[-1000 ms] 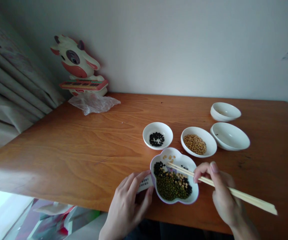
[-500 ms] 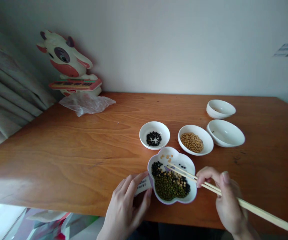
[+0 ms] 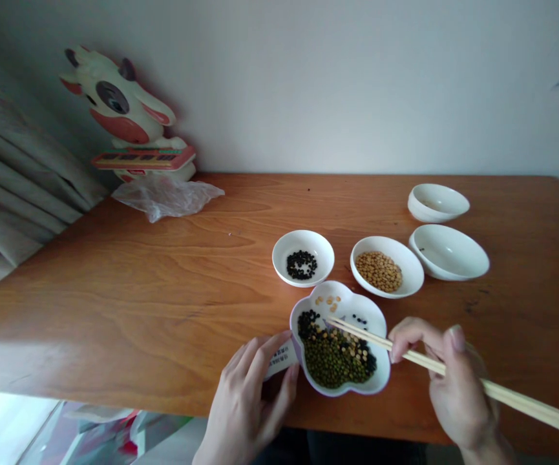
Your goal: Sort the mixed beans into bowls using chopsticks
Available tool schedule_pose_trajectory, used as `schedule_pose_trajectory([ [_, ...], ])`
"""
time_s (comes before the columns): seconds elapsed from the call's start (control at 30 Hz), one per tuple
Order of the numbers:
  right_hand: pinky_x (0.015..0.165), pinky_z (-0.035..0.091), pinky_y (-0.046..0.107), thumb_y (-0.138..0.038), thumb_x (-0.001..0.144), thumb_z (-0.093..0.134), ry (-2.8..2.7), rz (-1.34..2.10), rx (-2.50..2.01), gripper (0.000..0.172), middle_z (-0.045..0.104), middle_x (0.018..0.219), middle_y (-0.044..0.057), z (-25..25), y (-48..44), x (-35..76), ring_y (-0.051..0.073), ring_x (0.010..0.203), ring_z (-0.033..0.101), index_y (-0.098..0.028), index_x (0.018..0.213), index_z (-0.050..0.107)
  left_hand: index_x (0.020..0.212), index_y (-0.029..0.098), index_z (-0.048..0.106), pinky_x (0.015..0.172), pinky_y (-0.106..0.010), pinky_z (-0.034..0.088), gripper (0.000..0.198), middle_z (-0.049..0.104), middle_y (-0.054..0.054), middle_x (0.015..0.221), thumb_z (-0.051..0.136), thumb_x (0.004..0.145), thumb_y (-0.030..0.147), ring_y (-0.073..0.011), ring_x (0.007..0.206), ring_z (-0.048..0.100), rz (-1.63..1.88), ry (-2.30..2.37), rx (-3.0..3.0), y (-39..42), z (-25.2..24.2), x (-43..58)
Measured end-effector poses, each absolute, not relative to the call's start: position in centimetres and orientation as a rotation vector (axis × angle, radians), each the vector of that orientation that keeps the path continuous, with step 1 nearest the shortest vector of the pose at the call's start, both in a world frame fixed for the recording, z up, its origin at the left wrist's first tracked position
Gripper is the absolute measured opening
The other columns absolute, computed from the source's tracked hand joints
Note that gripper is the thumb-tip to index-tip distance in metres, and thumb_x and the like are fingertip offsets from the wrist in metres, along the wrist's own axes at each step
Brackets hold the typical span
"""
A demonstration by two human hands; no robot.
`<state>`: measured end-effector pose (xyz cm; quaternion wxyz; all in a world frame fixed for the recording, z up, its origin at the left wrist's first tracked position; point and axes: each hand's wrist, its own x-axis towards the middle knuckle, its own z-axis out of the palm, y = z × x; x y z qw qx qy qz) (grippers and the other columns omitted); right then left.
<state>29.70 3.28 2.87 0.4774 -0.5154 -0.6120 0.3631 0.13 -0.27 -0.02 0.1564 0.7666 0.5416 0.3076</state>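
My left hand (image 3: 247, 400) grips the lower left rim of a white flower-shaped dish (image 3: 351, 295), with a small printed paper card (image 3: 280, 359) under its fingers. The dish holds green mung beans (image 3: 332, 361), black beans (image 3: 308, 323) and a few yellow soybeans (image 3: 330, 300). My right hand (image 3: 456, 381) holds a pair of wooden chopsticks (image 3: 405, 352) at the dish's right side. Their tips sit close together above the beans, and the tips' contact with any bean is hidden.
Behind the dish are a white bowl of black beans (image 3: 303, 240) and one of soybeans (image 3: 386, 242). Two white bowls (image 3: 438, 202) stand farther right on the wooden table (image 3: 114, 290). A cow figure (image 3: 124, 103) and plastic bag (image 3: 165, 197) stand at the back left.
The chopsticks have come closer together, with their tips still over the beans. My right hand has shifted slightly right, and the whole view has shifted a little.
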Motion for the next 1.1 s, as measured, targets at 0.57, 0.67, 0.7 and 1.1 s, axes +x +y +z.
schedule_pose_trajectory([
  [0.57, 0.065, 0.048, 0.033, -0.062, 0.112, 0.023, -1.379, 0.861, -1.251, 0.074, 0.067, 0.068, 0.005, 1.4, 3.6, 29.8, 0.021, 0.069, 0.064, -0.024, 0.072, 0.072, 0.144, 0.027, 0.055, 0.086, -0.034, 0.062, 0.038, 0.073, -0.007, 0.114, 0.061, 0.107, 0.029, -0.0221, 0.099, 0.074, 0.857, 1.575, 2.166, -0.4, -0.1, 0.0],
  [0.67, 0.067, 0.048, 0.033, -0.065, 0.111, 0.023, -1.409, 0.856, -1.259, 0.074, 0.068, 0.070, 0.006, 1.5, 3.7, 29.9, 0.022, 0.075, 0.065, -0.024, 0.072, 0.071, 0.143, 0.027, 0.056, 0.087, -0.035, 0.062, 0.037, 0.073, -0.007, 0.115, 0.061, 0.107, 0.030, -0.0224, 0.100, 0.074, 0.864, 1.590, 2.169, -0.4, -0.1, 0.1],
  [0.7, 0.067, 0.048, 0.033, -0.066, 0.111, 0.021, -1.423, 0.858, -1.262, 0.076, 0.068, 0.071, 0.006, 1.5, 3.7, 30.0, 0.023, 0.076, 0.065, -0.024, 0.073, 0.072, 0.143, 0.027, 0.056, 0.086, -0.035, 0.062, 0.037, 0.073, -0.007, 0.114, 0.061, 0.107, 0.030, -0.0223, 0.100, 0.074, 0.863, 1.596, 2.169, -0.4, -0.1, 0.2],
  [1.1, 0.061, 0.047, 0.033, -0.064, 0.112, 0.026, -1.455, 0.819, -1.243, 0.072, 0.068, 0.068, 0.005, 2.3, 4.4, 29.0, 0.020, 0.065, 0.064, -0.024, 0.071, 0.070, 0.142, 0.027, 0.058, 0.084, -0.033, 0.064, 0.036, 0.074, -0.006, 0.112, 0.062, 0.106, 0.030, -0.0215, 0.096, 0.075, 0.894, 1.626, 2.188, -0.4, -0.1, 0.3],
])
